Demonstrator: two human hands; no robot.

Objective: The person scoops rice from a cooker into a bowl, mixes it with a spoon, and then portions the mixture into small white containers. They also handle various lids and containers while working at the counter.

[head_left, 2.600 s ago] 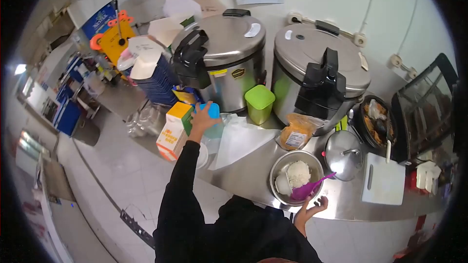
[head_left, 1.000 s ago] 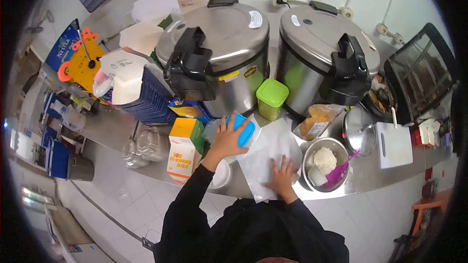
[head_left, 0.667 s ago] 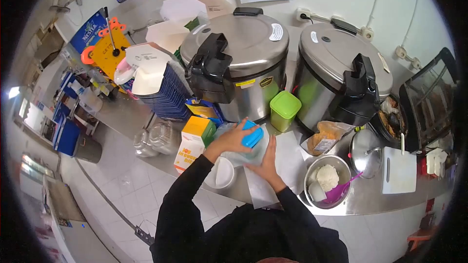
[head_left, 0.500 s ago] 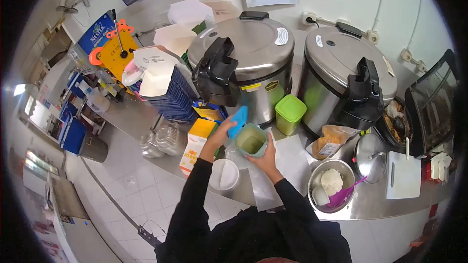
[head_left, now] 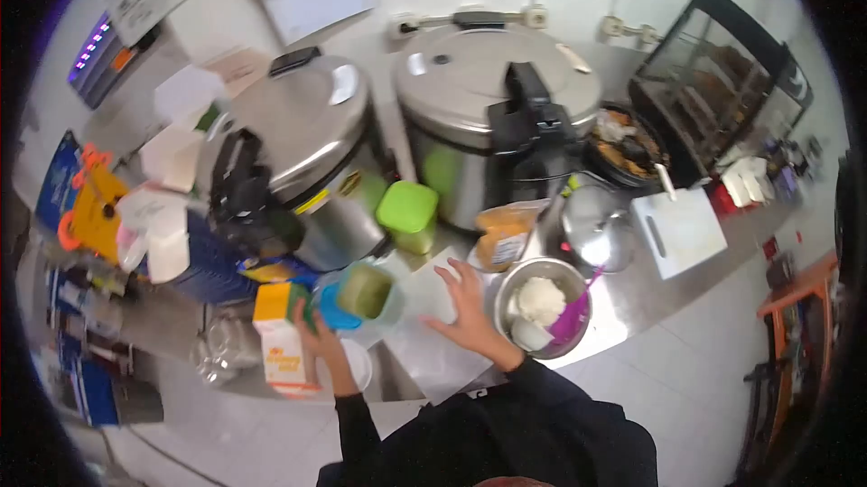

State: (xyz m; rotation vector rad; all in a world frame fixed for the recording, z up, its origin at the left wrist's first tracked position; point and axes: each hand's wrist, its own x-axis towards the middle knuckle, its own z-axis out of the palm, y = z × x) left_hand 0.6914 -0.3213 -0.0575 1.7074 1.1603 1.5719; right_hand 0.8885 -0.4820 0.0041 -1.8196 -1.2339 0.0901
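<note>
The tub (head_left: 365,290) with green contents stands on the counter, its opening facing me. Its blue lid (head_left: 336,305) lies against the tub's left side. My left hand (head_left: 318,335) is open, between the lid and an orange-and-white carton (head_left: 282,343), with its fingertips at the lid's left edge. To the right, my right hand (head_left: 471,315) reaches over a clear plastic sheet (head_left: 433,343), empty, with fingers spread. Close by stands a metal bowl (head_left: 508,293) holding a white mass, a white scoop and a purple spatula (head_left: 571,320).
Two large steel cookers (head_left: 316,126) (head_left: 497,81) stand along the wall. Before them are a lidded green container (head_left: 408,216) and a bag of orange-brown food (head_left: 502,239). A pot lid (head_left: 598,230) and white cutting board (head_left: 677,232) lie right; a white tub (head_left: 358,365) sits near the front edge.
My right hand has let go of the tub and moved right toward the bowl. The tub now stands on the counter, the blue lid lowered beside it. The view has turned right.
</note>
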